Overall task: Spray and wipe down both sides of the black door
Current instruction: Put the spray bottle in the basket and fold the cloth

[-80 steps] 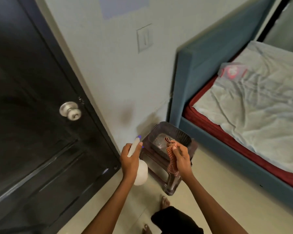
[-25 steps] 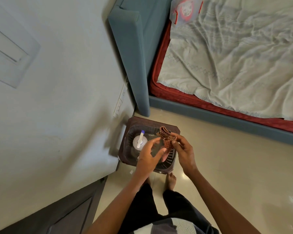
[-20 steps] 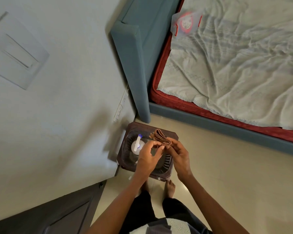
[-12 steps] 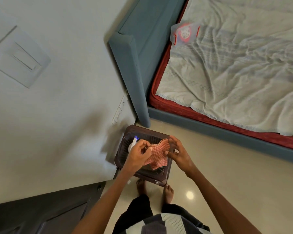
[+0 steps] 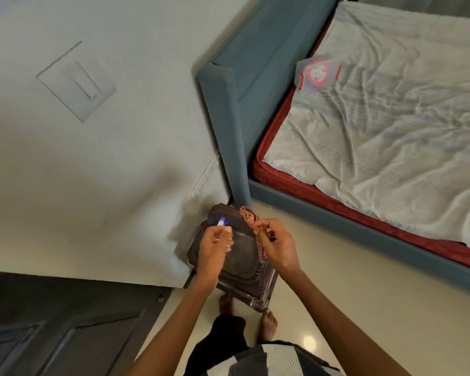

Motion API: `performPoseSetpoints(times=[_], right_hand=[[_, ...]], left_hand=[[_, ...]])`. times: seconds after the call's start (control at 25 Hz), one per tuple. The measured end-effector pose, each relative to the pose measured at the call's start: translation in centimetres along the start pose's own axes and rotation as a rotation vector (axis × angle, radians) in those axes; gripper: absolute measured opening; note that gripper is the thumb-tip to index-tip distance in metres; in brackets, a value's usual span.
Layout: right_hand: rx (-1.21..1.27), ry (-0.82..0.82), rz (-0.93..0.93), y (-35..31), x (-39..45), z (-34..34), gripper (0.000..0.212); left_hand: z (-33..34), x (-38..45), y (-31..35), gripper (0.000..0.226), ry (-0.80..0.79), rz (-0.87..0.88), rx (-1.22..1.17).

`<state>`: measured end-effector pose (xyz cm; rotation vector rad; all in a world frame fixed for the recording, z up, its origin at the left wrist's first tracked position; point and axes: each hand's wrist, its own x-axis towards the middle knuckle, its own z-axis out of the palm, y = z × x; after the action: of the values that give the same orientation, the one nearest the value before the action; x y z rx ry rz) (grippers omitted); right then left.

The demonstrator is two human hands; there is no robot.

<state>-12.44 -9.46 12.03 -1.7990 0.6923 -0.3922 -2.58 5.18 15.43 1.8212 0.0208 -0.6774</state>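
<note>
Half a second back my hands spread the checked cloth (image 5: pixel 251 219) flat; now my right hand (image 5: pixel 278 246) pinches it bunched while my left hand (image 5: pixel 215 246) curls round the spray bottle (image 5: pixel 223 222) over the brown stool (image 5: pixel 244 267). I judge no wiping underway (black door (image 5: pixel 65 321) lower left, untouched).

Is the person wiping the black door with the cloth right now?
No. The right hand holds the bunched cloth above the brown stool, apart from the black door.
</note>
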Motion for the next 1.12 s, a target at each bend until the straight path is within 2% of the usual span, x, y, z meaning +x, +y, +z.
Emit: performPoseSetpoints(times=[0.08, 0.12, 0.24, 0.32, 0.4, 0.52, 0.72, 0.88, 0.92, 1.0, 1.12], right_hand=[[-0.147, -0.042, -0.165, -0.5, -0.5, 0.4, 0.021], [-0.189, -0.083, -0.236, -0.6, -0.8, 0.4, 0.024], [-0.184, -0.187, -0.327, -0.6, -1.6, 0.0, 0.036], [-0.067, -0.237, -0.241, -0.3, -1.9, -0.4, 0.033], [0.154, -0.27, -0.048, -0.5, -2.1, -0.8, 0.026], [0.329, -0.243, 0.12, -0.6, -2.0, -1.6, 0.022], [0.323, -0.171, 0.205, -1.2, -1.3, -2.0, 0.024], [0.209, -0.501, 0.297, -1.8, -1.3, -1.4, 0.068], [0.176, -0.559, 0.29, -1.8, -1.4, -1.2, 0.066], [0.157, -0.611, 0.277, -1.6, -1.3, -1.2, 0.049], [0.161, -0.604, 0.275, -1.0, -0.5, -2.2, 0.043]], left_hand=[[1.1, -1.4, -0.1, 0.021, -0.193, 0.022, -0.035], [1.5, -1.8, -0.2, 0.028, -0.232, 0.02, -0.087], [2.2, -2.4, -0.4, 0.026, -0.147, -0.03, -0.244], [2.1, -2.6, -0.3, 0.022, -0.13, -0.075, -0.304], [1.9, -2.7, -0.1, 0.023, -0.153, -0.085, -0.34], [1.8, -2.8, -0.1, 0.024, -0.131, -0.118, -0.413], [0.7, -2.7, 0.3, 0.021, -0.097, -0.109, -0.409], [-0.3, -2.2, 0.7, 0.02, -0.164, -0.007, -0.069], [-0.6, -2.1, 0.7, 0.02, -0.186, 0.022, -0.009], [-0.9, -2.2, 0.9, 0.021, -0.164, 0.027, -0.044], [-1.6, -2.7, 1.8, 0.022, -0.024, -0.045, -0.13]])
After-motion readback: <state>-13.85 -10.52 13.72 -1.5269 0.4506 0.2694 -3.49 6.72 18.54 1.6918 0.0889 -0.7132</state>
